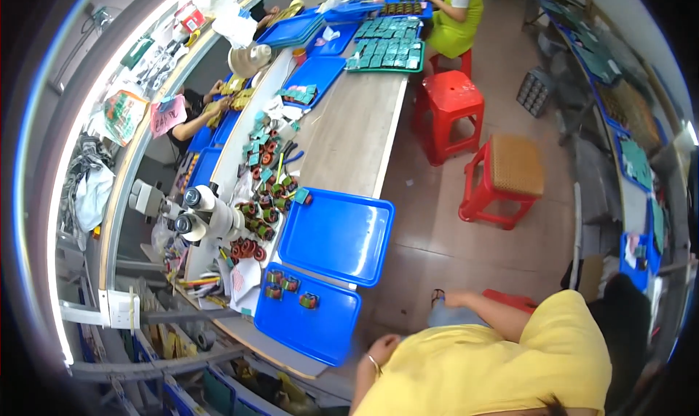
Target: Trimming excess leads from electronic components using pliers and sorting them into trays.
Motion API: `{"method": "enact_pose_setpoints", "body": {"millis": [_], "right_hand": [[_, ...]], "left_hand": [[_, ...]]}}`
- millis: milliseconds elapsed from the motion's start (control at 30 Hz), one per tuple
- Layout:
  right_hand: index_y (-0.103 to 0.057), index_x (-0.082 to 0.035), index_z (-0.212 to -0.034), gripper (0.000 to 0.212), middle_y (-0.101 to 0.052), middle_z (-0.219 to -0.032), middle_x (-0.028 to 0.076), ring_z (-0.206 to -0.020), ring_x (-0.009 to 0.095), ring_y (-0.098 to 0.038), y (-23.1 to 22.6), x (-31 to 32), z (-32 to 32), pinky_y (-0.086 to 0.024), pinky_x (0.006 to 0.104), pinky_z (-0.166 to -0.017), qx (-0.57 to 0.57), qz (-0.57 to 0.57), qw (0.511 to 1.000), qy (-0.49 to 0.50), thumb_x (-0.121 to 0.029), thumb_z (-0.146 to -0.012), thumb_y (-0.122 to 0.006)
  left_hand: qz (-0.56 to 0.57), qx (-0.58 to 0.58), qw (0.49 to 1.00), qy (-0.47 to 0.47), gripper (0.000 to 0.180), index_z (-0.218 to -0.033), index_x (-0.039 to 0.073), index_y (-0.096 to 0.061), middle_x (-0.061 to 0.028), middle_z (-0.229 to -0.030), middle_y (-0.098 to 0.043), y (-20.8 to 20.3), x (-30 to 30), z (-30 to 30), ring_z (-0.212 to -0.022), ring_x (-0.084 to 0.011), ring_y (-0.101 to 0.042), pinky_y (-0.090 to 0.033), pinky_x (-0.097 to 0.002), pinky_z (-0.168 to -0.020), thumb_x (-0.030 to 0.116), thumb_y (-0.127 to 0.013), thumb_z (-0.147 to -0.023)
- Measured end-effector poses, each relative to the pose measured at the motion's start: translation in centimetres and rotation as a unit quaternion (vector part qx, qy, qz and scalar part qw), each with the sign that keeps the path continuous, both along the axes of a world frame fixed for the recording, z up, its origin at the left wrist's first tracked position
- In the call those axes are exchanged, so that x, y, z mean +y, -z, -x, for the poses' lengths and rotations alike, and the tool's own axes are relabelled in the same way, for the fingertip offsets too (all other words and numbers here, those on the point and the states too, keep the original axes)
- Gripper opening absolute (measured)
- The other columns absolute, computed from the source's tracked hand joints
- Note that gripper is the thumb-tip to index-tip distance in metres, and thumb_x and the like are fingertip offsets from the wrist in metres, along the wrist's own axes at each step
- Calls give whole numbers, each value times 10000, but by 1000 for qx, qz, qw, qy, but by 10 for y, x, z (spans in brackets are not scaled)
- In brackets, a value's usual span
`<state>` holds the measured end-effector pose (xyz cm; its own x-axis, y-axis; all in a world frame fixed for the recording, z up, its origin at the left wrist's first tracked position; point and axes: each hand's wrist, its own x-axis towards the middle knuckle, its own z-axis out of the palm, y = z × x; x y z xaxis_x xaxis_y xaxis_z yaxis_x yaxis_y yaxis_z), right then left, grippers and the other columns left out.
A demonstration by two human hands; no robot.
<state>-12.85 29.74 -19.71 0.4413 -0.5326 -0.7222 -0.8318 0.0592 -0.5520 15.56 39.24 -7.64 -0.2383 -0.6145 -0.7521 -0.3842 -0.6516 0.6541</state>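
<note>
My left hand (384, 350), with a band at its wrist, is beside the right edge of the nearer blue tray (331, 331), apart from it. Its fingers look curled in, and whatever they may hold is hidden. Close to my knee lies my right hand (456, 299); its fingers are too small and unclear to read. Several small wound coil parts (309, 300) stand in the nearer tray, towards its far left corner. Behind it a second blue tray (338, 234) holds no parts apart from a teal-topped piece (303, 195) at its corner.
A microscope (211, 216) stands left of the trays, beside piled coil parts (266, 208). Pliers (293, 157) lie farther back. Red stools (449, 110) stand along the aisle, one with a woven seat (516, 165). Co-workers (455, 23) sit farther off. Shelving (582, 48) lines the right.
</note>
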Motion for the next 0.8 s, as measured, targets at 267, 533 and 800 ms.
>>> {"method": "enact_pose_setpoints", "body": {"millis": [267,533,800], "right_hand": [[-591,5,-837,273,-604,-768,230,-712,334,-608,-6,-148,102,-467,435,-630,36,126,979,155,-245,-755,-520],[-637,24,-821,353,-613,-808,247,-710,346,-620,-26,-219,105,-473,449,-657,8,55,971,234,-307,-740,-546],[-644,-9,-889,373,-623,-877,214,-837,320,-618,-13,-289,183,-469,426,-750,94,61,944,310,-312,-706,-526]], "left_hand": [[52,16,994,-90,322,-1058,25,-564,-57,-920,-593,-38,-151,63,-841,-146,-546,-444,-277,-748,275,-515,-861],[-55,146,970,-187,464,-1213,-7,-448,-108,-1075,-556,-6,-266,128,-951,-178,-555,-436,-285,-841,293,-537,-870],[404,27,862,305,315,-1129,51,-514,-69,-995,-567,107,-329,105,-972,-216,-516,-428,-332,-843,239,-473,-879]]}}
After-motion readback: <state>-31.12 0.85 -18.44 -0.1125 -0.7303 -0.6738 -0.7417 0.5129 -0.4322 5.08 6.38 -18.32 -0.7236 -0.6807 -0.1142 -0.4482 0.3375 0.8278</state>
